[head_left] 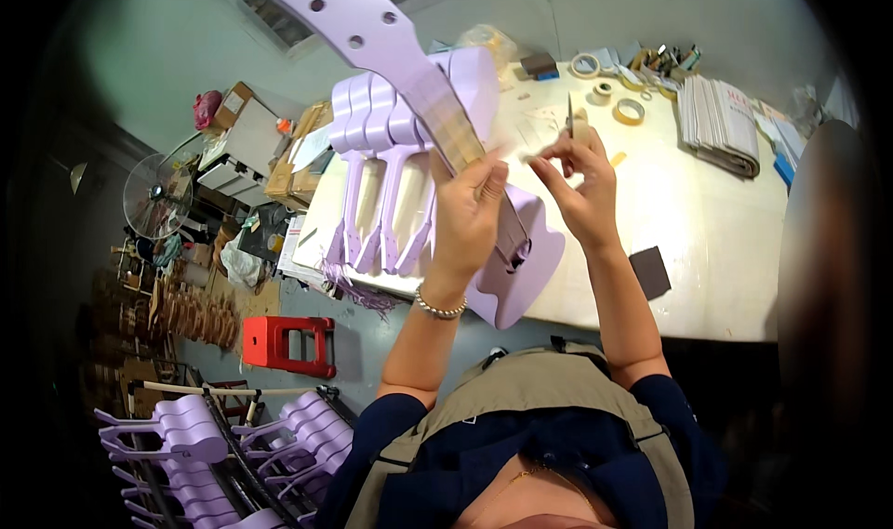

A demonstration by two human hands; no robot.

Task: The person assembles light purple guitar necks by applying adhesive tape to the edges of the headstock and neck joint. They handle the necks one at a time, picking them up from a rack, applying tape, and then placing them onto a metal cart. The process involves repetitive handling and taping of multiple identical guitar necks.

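My left hand [470,208] is wrapped around the neck of a lilac ukulele [526,250], whose holed headstock [358,13] points up and away to the left. A tan, tape-like covering [446,120] lies along the fretboard. My right hand [588,180] is closed just right of the neck. From its fingers a thin-bladed knife [570,112] sticks up. Its thumb and a fingertip pinch together toward the neck; a pale blur there is too smeared to make out. Behind my left hand, several lilac ukuleles [377,111] stand in a row on the cream table [716,241].
Tape rolls [629,112], a folded newspaper stack [721,125] and a tub of pens and tools [665,61] sit along the table's far side. A dark sanding sheet [649,273] lies near the front edge. On the floor stand a red stool [288,345] and racked lilac ukuleles [191,427].
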